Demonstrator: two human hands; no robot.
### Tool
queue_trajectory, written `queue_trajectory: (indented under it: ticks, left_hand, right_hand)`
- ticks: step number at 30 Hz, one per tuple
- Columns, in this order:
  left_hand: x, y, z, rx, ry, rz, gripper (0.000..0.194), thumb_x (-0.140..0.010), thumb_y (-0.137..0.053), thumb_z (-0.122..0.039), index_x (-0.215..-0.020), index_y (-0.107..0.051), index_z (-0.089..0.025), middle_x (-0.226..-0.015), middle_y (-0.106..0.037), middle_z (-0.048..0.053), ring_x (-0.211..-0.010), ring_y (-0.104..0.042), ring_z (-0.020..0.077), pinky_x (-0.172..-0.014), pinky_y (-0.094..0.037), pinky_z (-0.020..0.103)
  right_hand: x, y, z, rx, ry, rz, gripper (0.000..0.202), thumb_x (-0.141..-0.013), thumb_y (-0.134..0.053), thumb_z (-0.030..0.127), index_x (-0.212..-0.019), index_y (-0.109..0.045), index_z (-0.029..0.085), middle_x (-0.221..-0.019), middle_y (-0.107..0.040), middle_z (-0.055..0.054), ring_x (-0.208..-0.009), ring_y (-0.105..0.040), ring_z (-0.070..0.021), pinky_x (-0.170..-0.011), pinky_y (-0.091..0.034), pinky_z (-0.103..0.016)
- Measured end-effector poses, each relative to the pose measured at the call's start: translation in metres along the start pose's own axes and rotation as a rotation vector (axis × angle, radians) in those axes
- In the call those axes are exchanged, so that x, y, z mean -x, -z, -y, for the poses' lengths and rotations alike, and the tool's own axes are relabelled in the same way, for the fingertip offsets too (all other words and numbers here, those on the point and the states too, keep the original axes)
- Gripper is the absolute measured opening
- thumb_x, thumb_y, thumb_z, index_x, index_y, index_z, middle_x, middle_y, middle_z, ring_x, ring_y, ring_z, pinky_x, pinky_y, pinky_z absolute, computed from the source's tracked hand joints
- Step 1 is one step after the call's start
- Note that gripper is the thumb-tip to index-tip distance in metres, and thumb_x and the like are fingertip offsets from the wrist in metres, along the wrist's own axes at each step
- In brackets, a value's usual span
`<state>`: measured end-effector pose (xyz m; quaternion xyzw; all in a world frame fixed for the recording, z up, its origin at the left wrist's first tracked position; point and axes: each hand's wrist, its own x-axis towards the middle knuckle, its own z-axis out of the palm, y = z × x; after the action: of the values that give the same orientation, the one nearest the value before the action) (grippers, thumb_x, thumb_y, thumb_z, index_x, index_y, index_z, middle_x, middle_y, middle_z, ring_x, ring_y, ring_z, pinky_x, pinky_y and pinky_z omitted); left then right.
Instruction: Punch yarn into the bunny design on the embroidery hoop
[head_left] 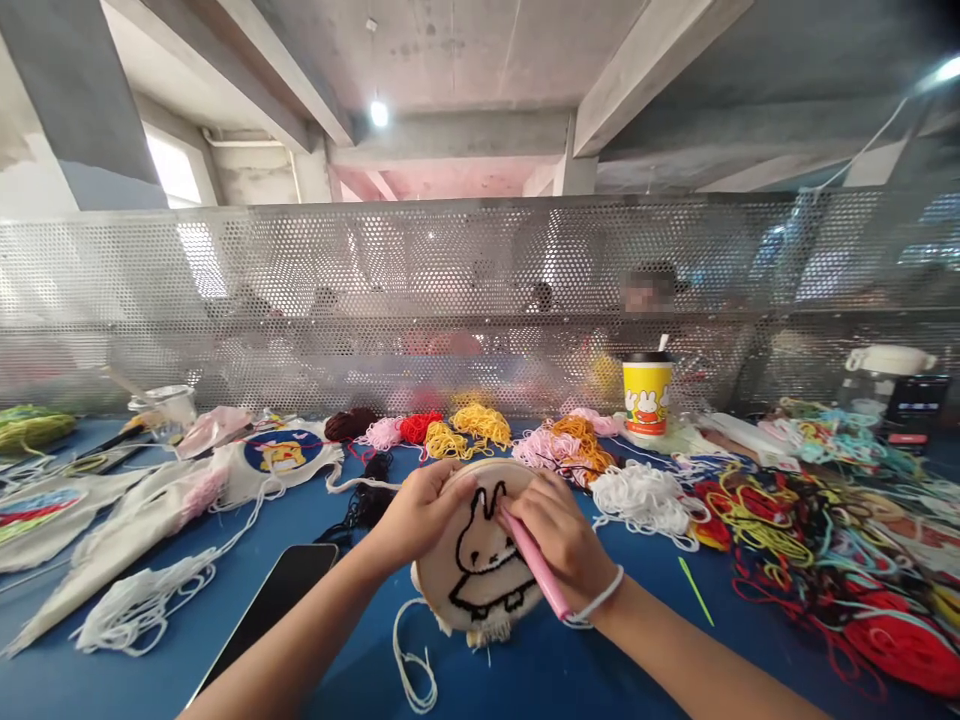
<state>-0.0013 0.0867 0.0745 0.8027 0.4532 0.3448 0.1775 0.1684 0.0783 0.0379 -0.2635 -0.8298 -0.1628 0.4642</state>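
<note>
Cream cloth stretched in an embroidery hoop (487,560) carries a rabbit outlined in black yarn. My left hand (427,505) grips the hoop's upper left rim, thumb on the cloth and the other fingers hidden behind. In my right hand (559,525) is a pink punch needle (541,572), its tip against the cloth close to the rabbit's ears. White yarn runs from the handle's lower end and passes by my right wrist. A loose white yarn tail (412,660) trails on the blue table (360,620) below the hoop.
A dark phone (274,605) lies left of the hoop. Yarn bundles, including white yarn (645,497) and tangled red yarn (892,640), surround the work. A yellow cup (646,392) stands before the perforated metal screen (450,290). A green plastic needle (696,590) rests at right.
</note>
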Motion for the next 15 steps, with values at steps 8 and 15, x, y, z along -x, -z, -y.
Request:
queue_trajectory:
  ticks: [8, 15]
  left_hand:
    - [0.0003, -0.0024, 0.0055, -0.106, -0.003, -0.014, 0.023, -0.079, -0.036, -0.031, -0.072, -0.051, -0.015, -0.057, -0.047, -0.003, -0.053, -0.042, 0.0098, -0.051, -0.035, 0.021]
    - [0.0001, -0.0051, 0.0104, -0.233, 0.014, -0.058, 0.024, -0.075, -0.044, -0.038, -0.066, -0.050, -0.016, -0.050, -0.042, -0.005, -0.046, -0.038, 0.0091, -0.048, -0.031, 0.022]
  right_hand:
    - [0.0033, -0.0001, -0.0035, 0.037, 0.056, 0.071, 0.019, -0.078, -0.035, 0.007, -0.069, -0.052, 0.012, -0.060, -0.049, -0.004, -0.066, -0.044, -0.0151, -0.083, -0.037, -0.044]
    - [0.0017, -0.0016, -0.0030, 0.033, 0.077, 0.100, 0.009, -0.075, -0.044, 0.007, -0.069, -0.048, 0.014, -0.058, -0.046, -0.001, -0.061, -0.044, -0.0130, -0.091, -0.035, -0.046]
